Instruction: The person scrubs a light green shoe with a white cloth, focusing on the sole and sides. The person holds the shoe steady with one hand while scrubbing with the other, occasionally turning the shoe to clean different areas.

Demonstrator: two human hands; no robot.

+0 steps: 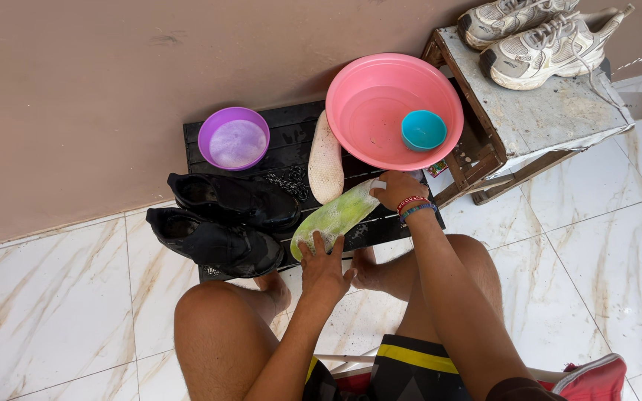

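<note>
- My left hand (322,266) rests with fingers spread, pressing down the near end of a green insole (334,216) covered in white suds; my right hand (397,189) is curled narrow around its far end and seems to grip something small and pale, but I cannot tell what.
- The green insole lies slanted across the front edge of the black slatted platform (291,134), directly in front of the pink basin (388,111).
- Judging by the foam, I'd say this insole is mid-scrub: soaped, not yet rinsed.
- A second insole, white (325,163), leans just left of the pink basin, touching its rim; it looks dull and dry-ish, so whether it is done I cannot tell.
- Two black shoes (221,219) sit well to the left of the basin, at the platform's near left corner, with a small black chain-like tangle (289,180) between them and the white insole; they show no suds that I can see.
- Counted nearby: two insoles, two black shoes.
- The pink basin holds shallow water and one small teal cup (423,129).
- One purple bowl (233,138) of cloudy, soapy liquid stands further left of the basin, by the wall.
- Right of the basin, two grey-white sneakers (536,37) rest on a worn wooden stool (544,119).
</note>
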